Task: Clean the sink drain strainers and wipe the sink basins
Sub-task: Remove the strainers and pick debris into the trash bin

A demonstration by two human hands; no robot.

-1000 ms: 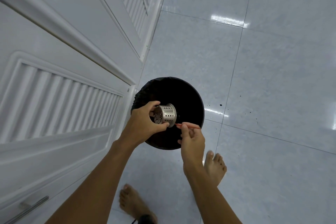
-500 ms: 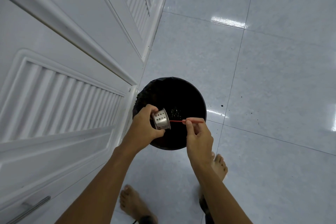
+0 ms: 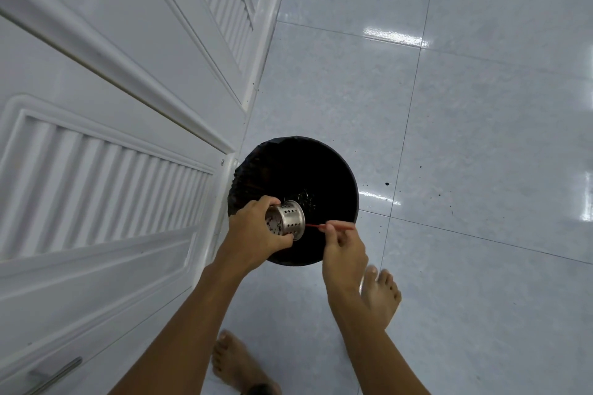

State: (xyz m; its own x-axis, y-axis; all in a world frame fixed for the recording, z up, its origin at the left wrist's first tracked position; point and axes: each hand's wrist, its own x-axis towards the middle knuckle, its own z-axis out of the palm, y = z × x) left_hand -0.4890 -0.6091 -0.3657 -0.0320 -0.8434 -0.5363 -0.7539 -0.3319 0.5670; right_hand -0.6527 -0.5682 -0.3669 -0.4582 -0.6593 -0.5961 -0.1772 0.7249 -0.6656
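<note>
Glossy pale floor tiles run up to white louvred cabinet doors, and a black-lined bin stands tucked against them. Directly over its mouth, the person's left hand wraps thumb and fingers round a perforated steel drain strainer. The strainer is tipped on its side, with its open end turned away from the palm and toward the other hand. Just beyond that open end, the right hand pinches a thin red stick between thumb and fingertips. The stick's point is aimed at the strainer's mouth and sits close to it, though I cannot tell whether it touches.

Holding the strainer there looks deliberate. Anything picked loose would drop into the bin beneath both hands, where a small scatter of bits already lies, rather than onto the tiles. I'd judge this to be the scraping-out step, with the basins not yet reached. Dark specks dot the floor out past the right hand.
</note>
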